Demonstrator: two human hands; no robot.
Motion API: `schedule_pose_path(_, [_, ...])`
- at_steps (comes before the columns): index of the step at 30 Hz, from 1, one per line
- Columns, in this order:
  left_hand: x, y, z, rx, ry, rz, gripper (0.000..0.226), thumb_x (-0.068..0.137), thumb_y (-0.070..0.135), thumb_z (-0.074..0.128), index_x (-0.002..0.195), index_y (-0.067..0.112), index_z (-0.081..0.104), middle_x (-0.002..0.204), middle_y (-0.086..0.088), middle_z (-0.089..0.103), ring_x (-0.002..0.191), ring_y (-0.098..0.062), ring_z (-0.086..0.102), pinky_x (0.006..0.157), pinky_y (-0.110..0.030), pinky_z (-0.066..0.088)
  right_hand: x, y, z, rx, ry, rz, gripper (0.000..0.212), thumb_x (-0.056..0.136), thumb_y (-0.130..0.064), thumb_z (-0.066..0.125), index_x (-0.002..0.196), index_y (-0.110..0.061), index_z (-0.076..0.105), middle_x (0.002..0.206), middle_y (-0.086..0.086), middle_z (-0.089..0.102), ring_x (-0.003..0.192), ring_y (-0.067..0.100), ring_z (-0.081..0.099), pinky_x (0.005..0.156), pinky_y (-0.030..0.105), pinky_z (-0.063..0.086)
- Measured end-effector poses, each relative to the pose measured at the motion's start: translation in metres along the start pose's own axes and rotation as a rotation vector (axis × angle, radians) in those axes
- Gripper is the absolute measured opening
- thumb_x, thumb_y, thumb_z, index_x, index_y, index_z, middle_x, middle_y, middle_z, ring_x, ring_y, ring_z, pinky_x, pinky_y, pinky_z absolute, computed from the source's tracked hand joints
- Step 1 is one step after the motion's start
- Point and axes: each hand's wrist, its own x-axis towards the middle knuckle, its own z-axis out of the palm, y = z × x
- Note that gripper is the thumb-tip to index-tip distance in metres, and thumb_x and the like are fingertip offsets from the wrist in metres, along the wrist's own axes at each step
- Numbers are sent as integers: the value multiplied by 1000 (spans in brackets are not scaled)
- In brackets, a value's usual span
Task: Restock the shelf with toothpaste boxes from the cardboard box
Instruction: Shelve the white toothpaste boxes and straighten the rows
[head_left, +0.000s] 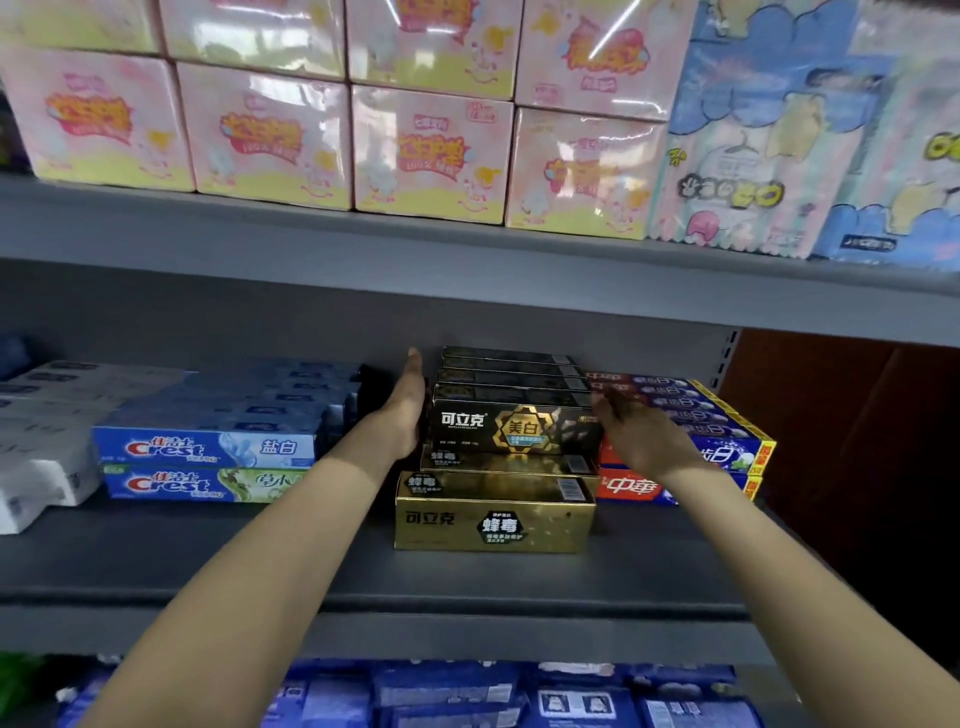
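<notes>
A row of black toothpaste boxes (514, 428) sits on top of gold toothpaste boxes (493, 517) in the middle of the grey shelf (208, 561). My left hand (408, 405) lies flat with straight fingers against the left end of the black row. My right hand (641, 434) reaches in at the right end of the row, fingers extended and blurred; whether it touches the boxes is unclear. The cardboard box is out of view.
Blue Crest boxes (208, 449) are stacked to the left, with white boxes (41, 441) beyond them. Red and blue toothpaste boxes (691, 415) stand to the right. Pink packs (270, 135) fill the upper shelf. Blue packs (467, 696) lie on the shelf below.
</notes>
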Motion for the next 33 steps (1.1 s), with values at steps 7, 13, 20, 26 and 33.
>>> schedule_pose_path(7, [-18,-6,-10,94,-38,92,79,90,70,21,146,15,30,142,-15,45,132,-30,42,112,-44,30,-3,-12,19,17,40,-222,55,99,-45,27,146,-17,32,157,1,21,146,20,14,117,35,13])
schedule_pose_path(13, [-21,-38,-37,182,55,5,116,55,97,34,145,23,37,146,-8,43,129,-26,46,110,-44,33,-13,-33,34,-57,118,-277,63,98,-51,25,150,-17,17,159,0,10,147,14,0,118,32,-2])
schedule_pose_path(20, [-32,-54,-20,14,-113,-5,82,86,75,15,135,18,47,125,-13,61,101,-24,63,86,-40,49,-13,-38,25,58,36,-229,58,100,-45,21,149,-14,20,158,3,14,147,16,7,119,31,4])
schedule_pose_path(26, [-32,-56,-20,-13,-116,-14,83,84,78,15,134,21,47,126,-15,60,107,-30,62,98,-46,46,-17,-45,20,23,24,-215,58,100,-45,19,150,-15,20,158,4,14,147,20,8,119,32,7])
schedule_pose_path(33, [-39,-50,-24,104,-87,15,92,78,83,11,136,21,47,132,-12,56,119,-28,55,107,-46,38,-16,-43,17,-97,29,-233,57,99,-48,20,149,-21,20,158,2,18,145,24,15,116,37,15])
